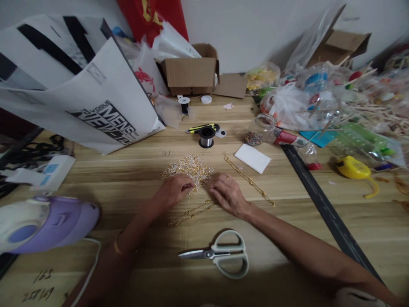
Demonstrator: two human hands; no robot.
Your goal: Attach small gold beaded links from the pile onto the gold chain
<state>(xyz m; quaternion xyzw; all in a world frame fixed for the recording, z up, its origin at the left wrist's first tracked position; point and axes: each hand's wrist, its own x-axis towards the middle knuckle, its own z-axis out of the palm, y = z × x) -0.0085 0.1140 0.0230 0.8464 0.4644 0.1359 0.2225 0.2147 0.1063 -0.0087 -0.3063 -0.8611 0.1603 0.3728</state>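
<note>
A loose pile of gold and clear beads (191,165) lies on the wooden table. At its front edge is my left hand (175,189), fingers curled and thumb and forefinger pinched; whatever is between them is too small to make out. Against the pile's right side my right hand (227,194) lies palm down with its fingers stretched out and slightly apart. A gold chain (191,212) runs on the table between my hands, its right end close to my right fingertips. Another gold chain (251,181) rests to the right. Large scissors (220,253) with pale handles lie in front of me.
Behind the pile stand a wire spool (206,137), a yellow-black cutter (201,128) and a bead jar (260,128). White paper (252,157) lies right. A big paper bag (105,98) and purple appliance (60,221) flank the left; a yellow tape measure (353,167) sits right amid clutter.
</note>
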